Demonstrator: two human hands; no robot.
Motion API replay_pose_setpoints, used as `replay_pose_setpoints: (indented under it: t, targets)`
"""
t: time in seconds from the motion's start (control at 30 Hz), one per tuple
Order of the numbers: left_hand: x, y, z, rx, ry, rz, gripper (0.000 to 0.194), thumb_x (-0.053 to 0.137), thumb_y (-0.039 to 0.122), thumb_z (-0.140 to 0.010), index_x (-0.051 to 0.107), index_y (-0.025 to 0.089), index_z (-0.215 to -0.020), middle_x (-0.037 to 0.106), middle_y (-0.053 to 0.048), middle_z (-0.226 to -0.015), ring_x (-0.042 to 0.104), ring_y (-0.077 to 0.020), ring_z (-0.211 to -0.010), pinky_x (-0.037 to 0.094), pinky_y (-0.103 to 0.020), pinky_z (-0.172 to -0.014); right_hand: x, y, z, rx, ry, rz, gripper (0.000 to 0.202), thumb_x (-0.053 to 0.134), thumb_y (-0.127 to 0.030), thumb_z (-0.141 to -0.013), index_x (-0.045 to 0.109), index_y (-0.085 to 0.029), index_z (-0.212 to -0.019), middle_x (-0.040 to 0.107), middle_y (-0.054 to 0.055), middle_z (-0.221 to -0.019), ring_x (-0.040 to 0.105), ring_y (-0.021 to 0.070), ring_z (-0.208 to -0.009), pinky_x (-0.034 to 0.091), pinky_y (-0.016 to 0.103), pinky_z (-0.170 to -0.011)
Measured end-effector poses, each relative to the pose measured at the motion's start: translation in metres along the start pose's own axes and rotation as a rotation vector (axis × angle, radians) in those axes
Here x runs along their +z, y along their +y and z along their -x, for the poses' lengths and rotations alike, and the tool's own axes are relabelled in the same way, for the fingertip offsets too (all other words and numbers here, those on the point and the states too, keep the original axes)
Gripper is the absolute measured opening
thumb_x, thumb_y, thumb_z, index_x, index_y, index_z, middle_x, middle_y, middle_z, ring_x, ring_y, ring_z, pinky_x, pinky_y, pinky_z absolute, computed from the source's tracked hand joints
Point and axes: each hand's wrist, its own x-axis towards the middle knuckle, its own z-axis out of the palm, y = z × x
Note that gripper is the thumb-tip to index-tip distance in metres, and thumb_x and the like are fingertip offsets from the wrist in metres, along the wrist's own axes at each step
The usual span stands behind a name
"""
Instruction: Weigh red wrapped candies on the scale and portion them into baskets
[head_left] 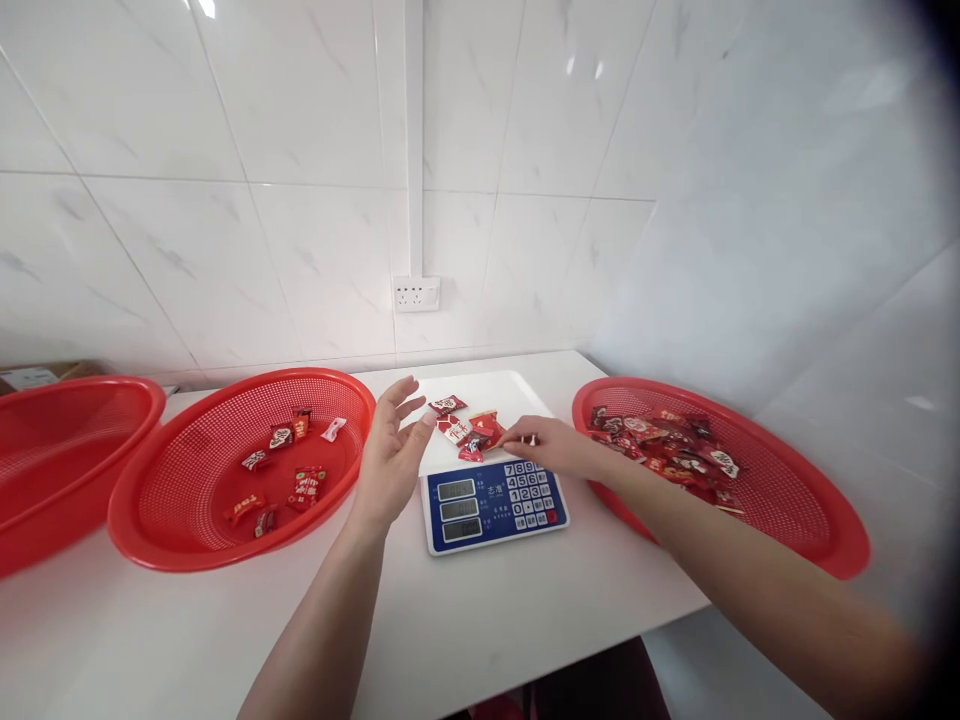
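A white digital scale with a blue keypad panel stands on the table, and several wrapped candies in red, white and brown lie on its white pan. My left hand is raised at the pan's left side, fingers apart and nothing in it. At the pan's right side, my right hand pinches the edge of a red candy at the pile; its fingertips are partly hidden. The scale's displays are too dim to read.
Left of the scale is a red basket with several scattered candies; another red basket stands farther left. A red basket on the right holds a heap of candies, partly behind my right forearm. A tiled wall with a socket rises behind.
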Motion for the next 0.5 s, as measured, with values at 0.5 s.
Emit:
replay_pose_setpoints:
  t: [0.5]
  targets:
    - [-0.006,0.002,0.001,0.032,0.035,0.026,0.042,0.057,0.036,-0.087,0.044,0.029,-0.126,0.046,-0.008,-0.137,0.050,-0.0216,-0.122,0.047,-0.038,-0.097,-0.042,0.044,0.036,0.326,0.330,0.186,0.028,0.049,-0.033,-0.084,0.066,-0.023,-0.104,0.069,0.006,-0.109,0.062,0.0215,-0.097,0.046,0.031,-0.084]
